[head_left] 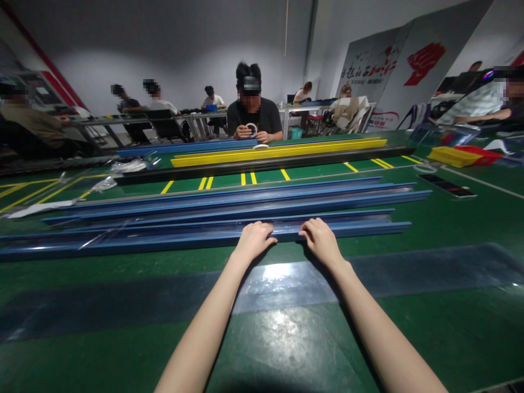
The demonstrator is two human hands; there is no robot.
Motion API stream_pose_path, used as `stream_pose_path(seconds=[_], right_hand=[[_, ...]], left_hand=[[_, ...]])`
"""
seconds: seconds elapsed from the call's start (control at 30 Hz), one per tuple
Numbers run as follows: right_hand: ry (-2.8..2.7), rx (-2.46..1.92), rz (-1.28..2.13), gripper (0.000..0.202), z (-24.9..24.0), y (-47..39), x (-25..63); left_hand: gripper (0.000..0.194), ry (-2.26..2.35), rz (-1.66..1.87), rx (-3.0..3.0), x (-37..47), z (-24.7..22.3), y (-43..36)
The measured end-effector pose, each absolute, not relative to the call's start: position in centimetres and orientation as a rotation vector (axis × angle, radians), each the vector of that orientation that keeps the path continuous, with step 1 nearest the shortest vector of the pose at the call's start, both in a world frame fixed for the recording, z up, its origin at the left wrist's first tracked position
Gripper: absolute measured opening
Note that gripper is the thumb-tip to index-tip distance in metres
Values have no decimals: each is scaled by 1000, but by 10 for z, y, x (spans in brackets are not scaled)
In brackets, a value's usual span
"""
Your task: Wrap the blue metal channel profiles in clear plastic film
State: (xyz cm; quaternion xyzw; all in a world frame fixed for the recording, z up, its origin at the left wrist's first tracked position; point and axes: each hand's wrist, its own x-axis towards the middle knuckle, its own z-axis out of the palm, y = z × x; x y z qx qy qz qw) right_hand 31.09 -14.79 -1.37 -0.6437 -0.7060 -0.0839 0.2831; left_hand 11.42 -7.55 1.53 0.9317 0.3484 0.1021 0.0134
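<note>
Hands on a blue channel strip, left hand [256, 238] half curled over its near edge, right hand [320, 240] loosely bent at the same strip [204, 232], firmness of grip unclear, clear film [282, 281] flat on green bench [462, 333] nearer the wearer.

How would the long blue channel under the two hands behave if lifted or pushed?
The blue channel looks thin-walled and open-topped, so it is probably light for its length. It lies straight, suggesting some stiffness, though such a long span might flex if lifted at one end. Sitting level, it would likely slide rather than roll.
</note>
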Motion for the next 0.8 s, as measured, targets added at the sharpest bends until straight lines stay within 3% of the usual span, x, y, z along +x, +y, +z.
stream_pose_path(seconds=[0.8], right_hand=[[-1791, -1729, -126, 10, -16, -149, 308]], left_hand=[[28, 1167, 232, 2834, 113, 11, -73]])
